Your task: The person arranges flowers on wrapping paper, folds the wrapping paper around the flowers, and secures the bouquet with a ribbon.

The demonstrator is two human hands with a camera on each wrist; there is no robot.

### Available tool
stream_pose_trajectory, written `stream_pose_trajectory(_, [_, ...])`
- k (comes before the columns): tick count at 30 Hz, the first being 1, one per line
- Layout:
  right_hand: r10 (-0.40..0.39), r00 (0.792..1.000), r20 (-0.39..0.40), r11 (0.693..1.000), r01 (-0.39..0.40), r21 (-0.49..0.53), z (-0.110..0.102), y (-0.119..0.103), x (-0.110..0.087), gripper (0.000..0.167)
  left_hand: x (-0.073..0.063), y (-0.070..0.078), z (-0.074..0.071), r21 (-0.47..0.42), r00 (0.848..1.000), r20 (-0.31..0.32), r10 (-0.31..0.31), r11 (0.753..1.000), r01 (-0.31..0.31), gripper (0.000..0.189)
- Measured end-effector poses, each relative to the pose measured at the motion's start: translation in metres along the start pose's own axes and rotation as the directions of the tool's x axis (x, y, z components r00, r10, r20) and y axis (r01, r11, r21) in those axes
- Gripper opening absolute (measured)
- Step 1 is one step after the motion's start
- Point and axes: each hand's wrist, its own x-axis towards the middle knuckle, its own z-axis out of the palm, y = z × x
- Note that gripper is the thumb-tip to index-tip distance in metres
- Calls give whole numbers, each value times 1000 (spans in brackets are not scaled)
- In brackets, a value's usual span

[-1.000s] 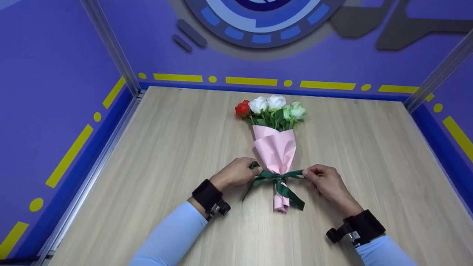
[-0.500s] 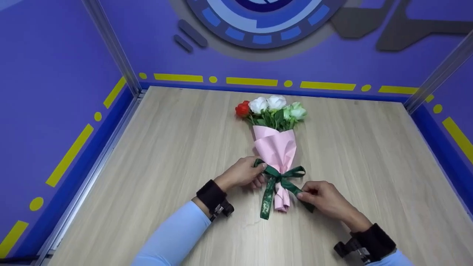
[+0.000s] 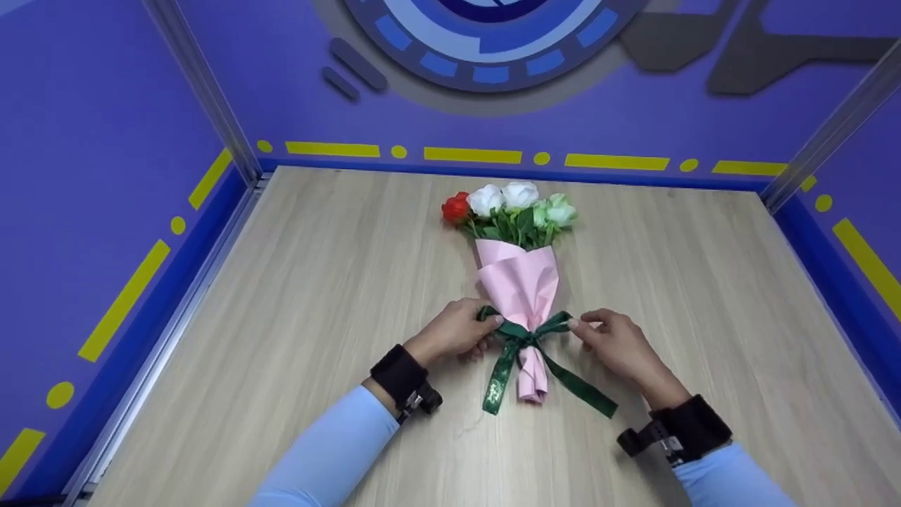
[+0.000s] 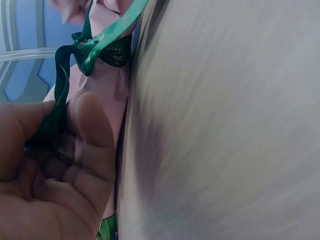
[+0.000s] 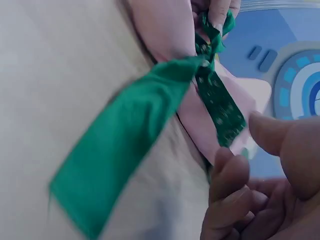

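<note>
A bouquet of red, white and pale green roses lies on the table, wrapped in pink paper. Dark green ribbon is tied in a bow round the narrow part of the wrap, its two tails spread below. My left hand pinches the left loop; in the left wrist view the ribbon runs between thumb and fingers. At the right loop is my right hand. Its thumb and fingers stand apart around the loop's end in the right wrist view.
The wooden tabletop is bounded by a blue back wall and side walls. A metal rail runs along the left edge. Each wrist carries a black strap with a small camera.
My right hand pulled the right tail downward, released it and moved up to the right loop. That tail now lies on the table. My left hand stays on the left loop.
</note>
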Motion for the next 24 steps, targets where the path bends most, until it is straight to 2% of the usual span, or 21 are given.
stream_pose_trajectory(2, [38,999,28,978,-43,203,9,-3,10,64,0,-2,0,-17,1000,9,7,1000,-7,22])
stream_pose_trajectory(4, [73,995,65,916,-93,391,18,-6,15,55,0,-5,-1,-41,999,31,22,999,-21,20])
stream_pose_trajectory(5, [91,993,77,872,-116,476,21,-6,16,45,-1,-6,-2,-53,998,46,35,998,-33,19])
stream_pose_trajectory(7, [122,990,69,800,-139,584,26,-7,16,26,-2,-10,-5,-76,995,80,63,995,-57,18])
stream_pose_trajectory(9, [140,989,48,762,-139,633,27,-6,15,15,-3,-13,-8,-70,990,109,93,994,-86,18])
stream_pose_trajectory(11, [145,989,40,751,-136,646,27,-4,15,13,-3,-15,-12,-23,983,134,124,992,-122,20])
stream_pose_trajectory(14, [126,992,21,785,-113,609,25,-1,16,12,-2,-15,-16,107,971,170,168,976,-188,25])
stream_pose_trajectory(17, [104,994,16,821,-95,563,23,3,16,10,-2,-14,-19,282,958,202,204,924,-256,25])
stream_pose_trajectory(20, [89,996,19,845,-85,528,20,5,15,7,-2,-12,-21,432,947,241,213,850,-301,25])
stream_pose_trajectory(22, [81,997,19,859,-80,506,17,6,14,8,-3,-12,-24,479,940,271,206,818,-317,26])
stream_pose_trajectory(24, [75,997,17,870,-74,488,15,7,14,9,-3,-12,-28,499,935,294,196,803,-326,26])
